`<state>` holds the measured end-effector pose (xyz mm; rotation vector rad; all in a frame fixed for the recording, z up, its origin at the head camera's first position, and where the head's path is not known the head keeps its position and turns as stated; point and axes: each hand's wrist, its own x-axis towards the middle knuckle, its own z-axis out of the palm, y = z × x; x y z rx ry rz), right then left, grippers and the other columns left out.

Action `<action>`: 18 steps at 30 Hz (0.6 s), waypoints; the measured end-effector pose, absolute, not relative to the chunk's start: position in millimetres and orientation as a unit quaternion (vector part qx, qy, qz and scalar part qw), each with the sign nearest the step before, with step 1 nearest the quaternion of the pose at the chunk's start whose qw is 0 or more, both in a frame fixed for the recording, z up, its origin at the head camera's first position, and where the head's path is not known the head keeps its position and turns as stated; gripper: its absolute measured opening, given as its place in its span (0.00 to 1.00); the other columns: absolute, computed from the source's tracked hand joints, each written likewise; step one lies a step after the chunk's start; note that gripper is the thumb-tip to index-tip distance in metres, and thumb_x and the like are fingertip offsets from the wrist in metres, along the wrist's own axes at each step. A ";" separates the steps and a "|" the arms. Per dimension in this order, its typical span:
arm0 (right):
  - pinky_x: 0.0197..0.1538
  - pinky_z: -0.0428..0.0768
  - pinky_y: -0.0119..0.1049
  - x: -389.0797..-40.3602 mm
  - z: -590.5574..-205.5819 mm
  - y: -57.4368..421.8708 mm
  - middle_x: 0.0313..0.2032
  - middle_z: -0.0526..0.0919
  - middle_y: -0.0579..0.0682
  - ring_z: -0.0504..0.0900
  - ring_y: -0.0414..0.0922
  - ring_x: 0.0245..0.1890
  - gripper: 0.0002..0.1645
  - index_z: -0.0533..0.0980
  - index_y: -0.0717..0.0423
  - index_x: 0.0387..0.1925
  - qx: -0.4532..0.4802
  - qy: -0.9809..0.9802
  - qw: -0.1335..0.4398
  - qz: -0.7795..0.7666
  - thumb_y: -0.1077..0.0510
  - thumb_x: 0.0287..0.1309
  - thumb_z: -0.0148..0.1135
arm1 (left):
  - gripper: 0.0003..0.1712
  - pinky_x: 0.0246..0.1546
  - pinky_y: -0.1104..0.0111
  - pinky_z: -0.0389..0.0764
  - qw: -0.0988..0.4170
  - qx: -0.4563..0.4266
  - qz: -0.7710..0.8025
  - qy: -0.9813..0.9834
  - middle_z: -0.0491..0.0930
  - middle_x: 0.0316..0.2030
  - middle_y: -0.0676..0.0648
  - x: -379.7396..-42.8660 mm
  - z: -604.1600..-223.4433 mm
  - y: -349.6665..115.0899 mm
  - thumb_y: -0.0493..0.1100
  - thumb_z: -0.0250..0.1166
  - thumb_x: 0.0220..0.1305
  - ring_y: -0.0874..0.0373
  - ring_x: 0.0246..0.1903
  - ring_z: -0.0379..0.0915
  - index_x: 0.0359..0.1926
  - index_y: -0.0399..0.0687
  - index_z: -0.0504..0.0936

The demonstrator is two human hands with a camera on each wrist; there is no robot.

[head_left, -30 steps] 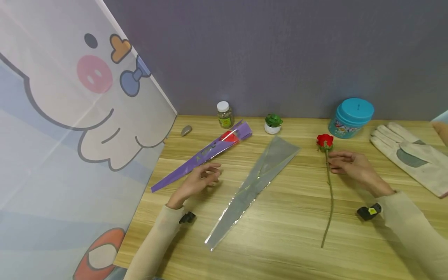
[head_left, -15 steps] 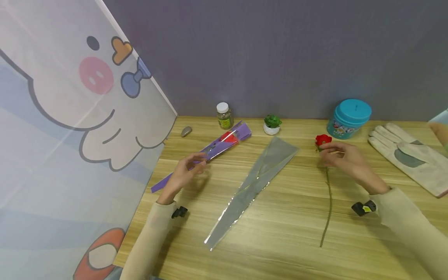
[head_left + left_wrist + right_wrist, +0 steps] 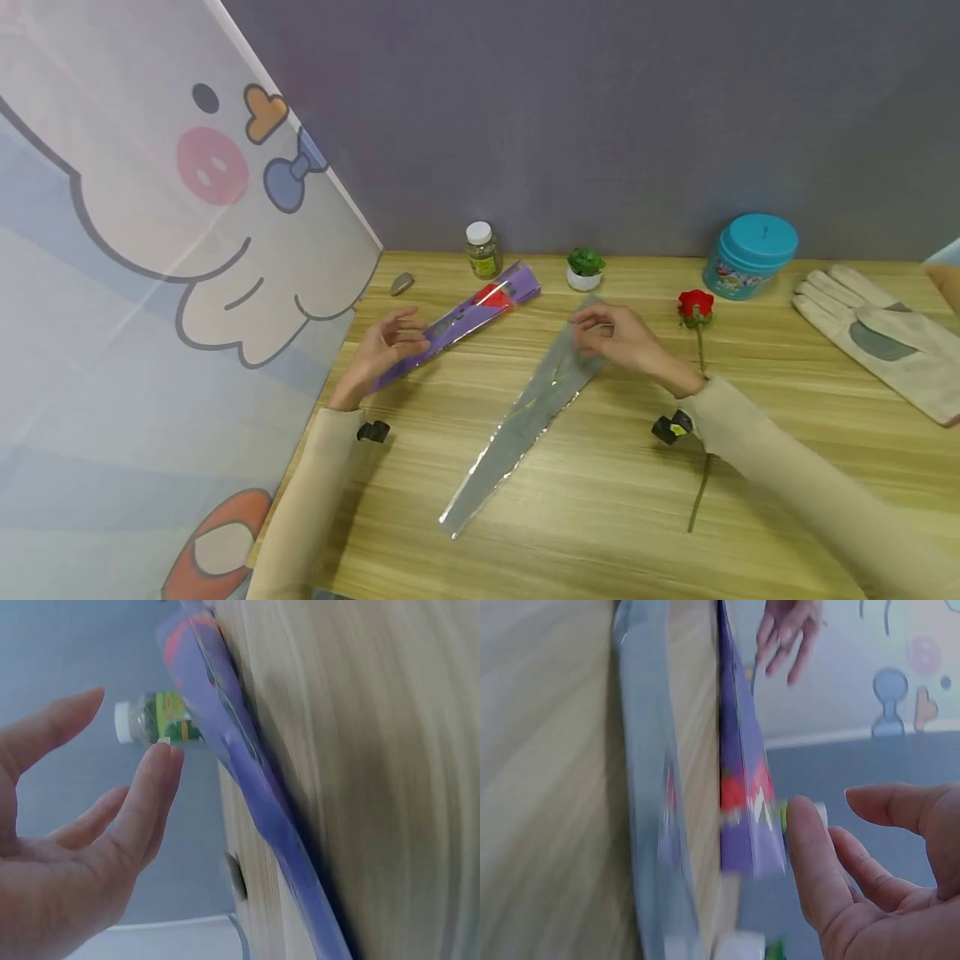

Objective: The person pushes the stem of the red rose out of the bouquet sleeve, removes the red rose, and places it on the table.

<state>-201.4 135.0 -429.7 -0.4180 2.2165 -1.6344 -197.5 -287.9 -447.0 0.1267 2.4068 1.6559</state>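
My left hand (image 3: 386, 350) hovers over the middle of a purple flower sleeve (image 3: 467, 318) that holds a red rose under clear film. Its fingers are loosely bent and grip nothing; in the left wrist view the hand (image 3: 90, 832) stands apart from the purple sleeve (image 3: 259, 787). My right hand (image 3: 618, 337) is above the wide upper end of a grey translucent flower sleeve (image 3: 517, 429), covering part of it in the head view. Thumb and fingers of that hand (image 3: 870, 874) are spread in the right wrist view. A single red rose (image 3: 696, 305) lies to the right, its stem partly hidden by my right forearm.
Along the back stand a white-lidded jar (image 3: 482, 250), a small potted plant (image 3: 584, 268) and a blue tub (image 3: 752, 257). A grey stone (image 3: 402, 283) lies back left, work gloves (image 3: 877, 337) far right. Walls border the back and left.
My right hand has left the red rose's stem and moved left over the grey sleeve. My left hand has shifted left to above the purple sleeve. The rose and both sleeves have stayed put.
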 end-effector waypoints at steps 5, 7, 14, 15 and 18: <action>0.53 0.89 0.44 -209.5 -441.7 90.0 0.54 0.80 0.73 0.88 0.46 0.45 0.25 0.70 0.77 0.64 -0.141 0.742 0.220 -0.617 0.67 0.70 0.59 | 0.51 0.64 0.61 0.81 0.128 0.037 0.541 0.830 0.71 0.72 0.32 -212.0 -454.6 -292.6 0.36 0.74 0.63 0.35 0.68 0.73 0.81 0.42 0.56; 0.56 0.88 0.45 -211.7 -444.8 74.2 0.55 0.80 0.72 0.89 0.46 0.44 0.26 0.69 0.76 0.66 -0.126 0.725 0.242 -0.633 0.66 0.71 0.59 | 0.52 0.69 0.53 0.78 0.135 0.042 0.530 0.836 0.71 0.72 0.32 -216.3 -457.2 -292.8 0.36 0.75 0.63 0.34 0.69 0.72 0.81 0.41 0.56; 0.66 0.82 0.47 -227.4 -460.1 30.7 0.60 0.80 0.72 0.88 0.45 0.47 0.27 0.66 0.72 0.69 -0.059 0.663 0.322 -0.674 0.64 0.76 0.56 | 0.52 0.75 0.43 0.67 0.152 0.041 0.491 0.857 0.71 0.72 0.34 -227.0 -462.1 -292.3 0.38 0.77 0.60 0.33 0.71 0.67 0.80 0.43 0.60; 0.65 0.82 0.46 -230.8 -463.3 25.6 0.60 0.80 0.72 0.87 0.45 0.48 0.26 0.66 0.72 0.69 -0.049 0.654 0.328 -0.680 0.64 0.76 0.55 | 0.51 0.75 0.43 0.67 0.155 0.040 0.489 0.858 0.71 0.72 0.34 -228.3 -462.3 -292.5 0.38 0.78 0.60 0.33 0.72 0.67 0.80 0.43 0.60; 0.65 0.83 0.43 -238.9 -474.7 11.6 0.58 0.81 0.68 0.86 0.47 0.49 0.24 0.67 0.72 0.68 -0.017 0.630 0.338 -0.699 0.65 0.76 0.54 | 0.51 0.75 0.43 0.67 0.164 0.039 0.477 0.863 0.71 0.72 0.34 -230.4 -463.9 -291.5 0.41 0.78 0.60 0.33 0.71 0.67 0.79 0.43 0.62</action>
